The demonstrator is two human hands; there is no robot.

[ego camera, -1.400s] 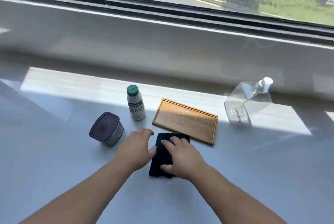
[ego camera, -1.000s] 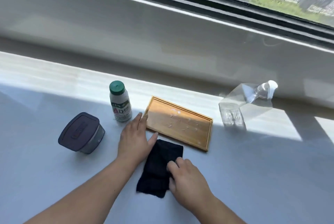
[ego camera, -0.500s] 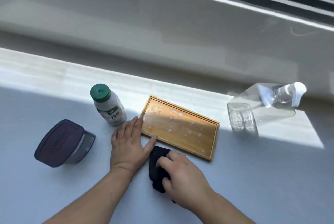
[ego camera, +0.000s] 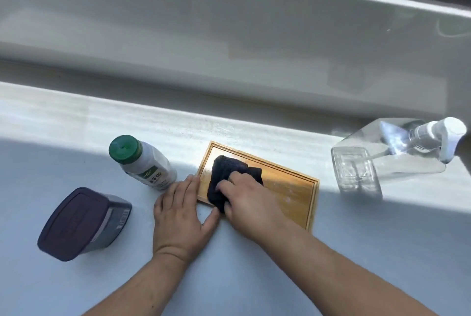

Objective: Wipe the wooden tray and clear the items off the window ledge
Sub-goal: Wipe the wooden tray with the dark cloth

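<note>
You are looking down at a pale window ledge (ego camera: 76,117), part in sun and part in shade, and the wooden tray (ego camera: 290,188) lies flat near its middle. Your right hand (ego camera: 251,203) is over the tray's left half, fingers curled around a bunched dark cloth (ego camera: 229,170) and pressing it onto the wood. The cloth covers the tray's left end and spills just over its near edge. Your left hand (ego camera: 181,216) lies flat on the ledge against the tray's left edge, fingers together and holding nothing, with the thumb spread toward the tray's near left corner. A few pale specks show on the bare right half of the tray. Just left of the tray stands a white bottle (ego camera: 145,163) with a green cap. Farther left of the tray, and nearer to you, sits a grey container (ego camera: 84,224) with a dark purple lid. Well to the right of the tray stands a clear pump bottle (ego camera: 377,163) with a white nozzle.
</note>
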